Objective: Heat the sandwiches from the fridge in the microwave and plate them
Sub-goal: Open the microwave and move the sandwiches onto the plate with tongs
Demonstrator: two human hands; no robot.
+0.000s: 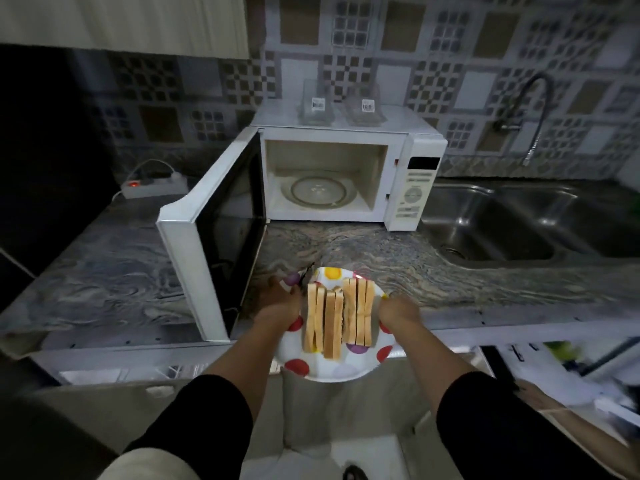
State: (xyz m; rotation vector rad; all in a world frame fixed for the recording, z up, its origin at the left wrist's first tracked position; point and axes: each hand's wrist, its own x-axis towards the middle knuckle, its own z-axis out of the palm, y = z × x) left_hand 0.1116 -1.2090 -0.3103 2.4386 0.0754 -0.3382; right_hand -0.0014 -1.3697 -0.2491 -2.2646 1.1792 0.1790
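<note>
Both sides of a polka-dot plate are gripped, the left hand closed on its left rim and the right hand closed on its right rim, with the fingers of each hidden under the plate. Far left of the grip, beyond the open door, a white power strip with a red light is seen on the marbled counter; its cable is partly lost in shadow. Just left of the left hand the microwave door is swung wide open, its lower edge near that wrist. Both forearms are stretched forward and roughly parallel, black sleeves pushed up above the wrists. Between the hands, sandwiches are stood on edge in a row across the plate, which is held over the counter's front edge. Straight beyond the grip the white microwave is open, with its glass turntable bare. On top of it two clear containers carry small white stickers, whose print is too small to be read. The control-panel writing is likewise illegible. To the right of the grip a steel double sink and a coiled faucet are set into the counter. Lower right, objects are blurred and cut off.
</note>
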